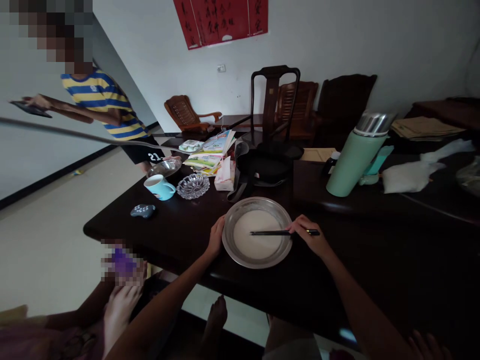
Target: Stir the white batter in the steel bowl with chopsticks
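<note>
Bowl: round, wide-rimmed, grey metal with a dull shine, upright on the dark tabletop close to its near edge, with the left grip against its side
Mixture: off-white, smooth-looking liquid or batter, pooled in the bowl below the rim, its depth impossible to tell
Chopsticks: slim and dark, gold-toned detail near the upper end, held together by the right grip, lying nearly level in the view across the bowl's right rim, tips over the pale mixture
</note>
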Available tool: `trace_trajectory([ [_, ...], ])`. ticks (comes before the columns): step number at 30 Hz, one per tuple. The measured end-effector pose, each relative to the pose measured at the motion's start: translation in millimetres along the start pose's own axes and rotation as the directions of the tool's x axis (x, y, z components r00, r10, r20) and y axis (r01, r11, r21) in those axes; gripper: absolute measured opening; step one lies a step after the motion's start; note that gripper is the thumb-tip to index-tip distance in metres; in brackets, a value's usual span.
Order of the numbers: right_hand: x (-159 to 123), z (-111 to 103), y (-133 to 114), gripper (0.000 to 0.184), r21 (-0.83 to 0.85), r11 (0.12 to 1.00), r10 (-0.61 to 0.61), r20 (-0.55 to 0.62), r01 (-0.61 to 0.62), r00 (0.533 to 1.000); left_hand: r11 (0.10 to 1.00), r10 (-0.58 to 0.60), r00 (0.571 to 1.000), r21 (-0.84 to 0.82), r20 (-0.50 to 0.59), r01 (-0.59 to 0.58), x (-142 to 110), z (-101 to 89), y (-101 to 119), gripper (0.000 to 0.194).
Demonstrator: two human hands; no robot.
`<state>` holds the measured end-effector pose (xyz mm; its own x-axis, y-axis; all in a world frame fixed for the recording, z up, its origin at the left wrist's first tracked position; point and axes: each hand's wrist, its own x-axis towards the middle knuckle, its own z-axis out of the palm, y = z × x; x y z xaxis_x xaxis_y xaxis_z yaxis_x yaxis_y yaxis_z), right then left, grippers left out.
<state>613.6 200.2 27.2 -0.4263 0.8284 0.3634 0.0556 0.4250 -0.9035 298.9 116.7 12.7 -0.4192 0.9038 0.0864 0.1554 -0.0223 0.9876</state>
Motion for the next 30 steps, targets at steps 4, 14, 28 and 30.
trace_trajectory([
  [4,0.5,-2.1,0.7,0.037,0.011,1.0,0.012,-0.163,-0.011,0.987,1.0,-0.005,1.0,0.024,0.004,0.004,0.6,0.3,0.8,0.051],
  [14,0.5,0.0,0.7,0.039,0.002,1.0,0.013,-0.134,-0.013,0.991,0.999,0.008,1.0,0.032,-0.008,-0.008,-0.9,2.0,4.9,0.049],
  [28,0.7,0.3,-1.4,0.043,0.058,0.998,0.021,-0.109,-0.015,0.994,1.0,0.007,1.0,0.013,-0.016,-0.007,-0.7,1.8,4.4,0.047],
  [30,0.5,2.0,-1.3,0.035,0.009,1.0,-0.003,-0.027,0.003,1.0,1.0,0.0,1.0,0.015,-0.017,0.0,-0.6,1.9,3.5,0.049],
])
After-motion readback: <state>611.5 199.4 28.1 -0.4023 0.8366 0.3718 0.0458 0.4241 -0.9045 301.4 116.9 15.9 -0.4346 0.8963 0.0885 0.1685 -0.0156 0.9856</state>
